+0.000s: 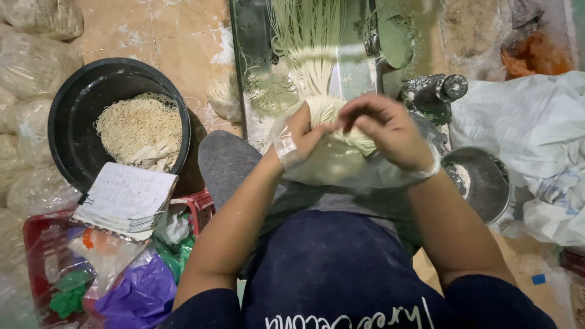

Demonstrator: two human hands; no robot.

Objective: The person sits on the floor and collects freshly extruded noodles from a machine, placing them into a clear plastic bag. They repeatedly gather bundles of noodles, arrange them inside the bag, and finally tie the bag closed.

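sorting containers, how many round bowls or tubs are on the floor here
2: a big black plastic tub of noodles at left, a round metal bowl at right beside the hands; others may be hidden.

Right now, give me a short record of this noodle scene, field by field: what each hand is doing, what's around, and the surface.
left hand: grips the bundle of pale noodles
right hand: pinches the same bundle from the other side
wrap: clear plastic bag under both hands, on the lap
noodle strands: hang over a metal machine ahead
left side: black tub of loose noodles, notebook, red basket
right side: metal bowl
floor: tiled
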